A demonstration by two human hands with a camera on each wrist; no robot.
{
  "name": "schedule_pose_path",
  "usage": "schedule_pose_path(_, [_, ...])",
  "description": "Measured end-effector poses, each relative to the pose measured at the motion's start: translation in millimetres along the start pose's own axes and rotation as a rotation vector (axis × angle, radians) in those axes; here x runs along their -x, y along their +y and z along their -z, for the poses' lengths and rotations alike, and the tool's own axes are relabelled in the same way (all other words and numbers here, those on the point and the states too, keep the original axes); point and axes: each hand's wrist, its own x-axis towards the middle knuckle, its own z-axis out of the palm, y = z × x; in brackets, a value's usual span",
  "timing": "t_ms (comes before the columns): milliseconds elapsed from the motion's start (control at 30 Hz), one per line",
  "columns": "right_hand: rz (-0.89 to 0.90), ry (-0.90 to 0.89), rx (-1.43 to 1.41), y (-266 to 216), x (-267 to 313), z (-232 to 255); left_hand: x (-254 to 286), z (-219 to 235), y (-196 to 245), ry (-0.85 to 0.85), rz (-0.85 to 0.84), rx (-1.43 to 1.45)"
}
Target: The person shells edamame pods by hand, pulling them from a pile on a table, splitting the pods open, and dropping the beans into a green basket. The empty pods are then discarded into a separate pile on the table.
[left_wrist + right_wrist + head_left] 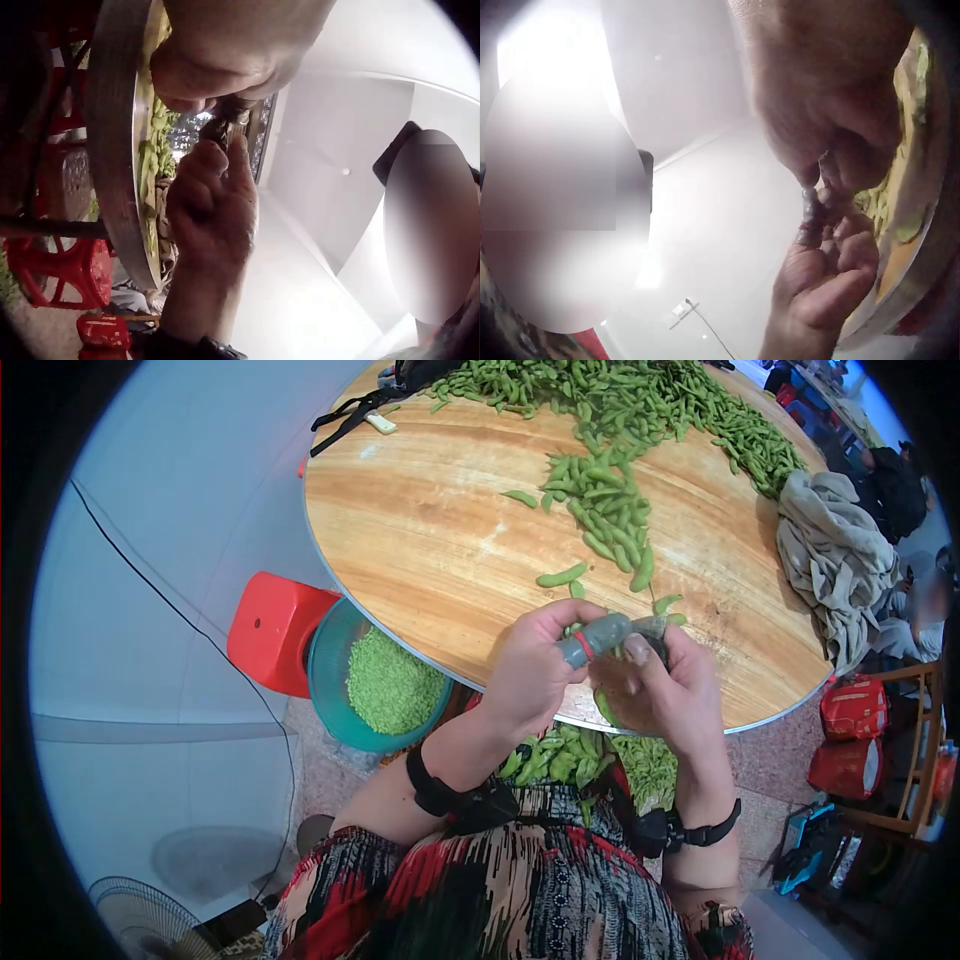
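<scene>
My left hand (535, 665) and right hand (690, 695) meet over the near edge of the round wooden table (430, 510). A grey-green finger cover (605, 635) with a red band sits on the left thumb; a dark cover (650, 630) shows on a right finger. Between the fingertips the two hands pinch a green soybean pod, mostly hidden by the fingers. In the right wrist view, the left hand (825, 285) has its fingers curled in against the right hand (832, 97). Another green pod (605, 706) shows just below the hands. Loose soybean pods (610, 510) trail towards them.
A larger pod heap (640, 400) covers the table's far side. Left of the table, a teal basin (320, 690) holds shelled beans beside a red stool (275, 630). Green pods (565, 755) lie in the lap. A grey cloth (835, 555) hangs over the right edge.
</scene>
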Motion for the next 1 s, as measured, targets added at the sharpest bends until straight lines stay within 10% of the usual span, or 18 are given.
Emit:
schedule_pose_path(267, [-0.279,-0.346,-0.626,6,9,11,2,-9,-4,0.115,-0.068,-0.065])
schedule_pose_path(433, [-0.296,-0.26,-0.647,9,9,7,0,-10,-10,0.191,-0.15,-0.275])
schedule_pose_path(733, [-0.392,-0.325,-0.825,10,11,8,-3,7,0,-0.253,0.122,0.045])
schedule_pose_path(800, [-0.357,-0.266,-0.684,15,10,2,-3,1,-5,-0.122,-0.196,-0.689])
schedule_pose_path(867, [0.017,-0.043,-0.146,24,11,-8,0,-1,-4,-0.059,-0.182,-0.814])
schedule_pose_path(1000, [-0.323,-0.216,-0.707,11,7,4,1,4,-2,-0.03,-0.208,-0.648])
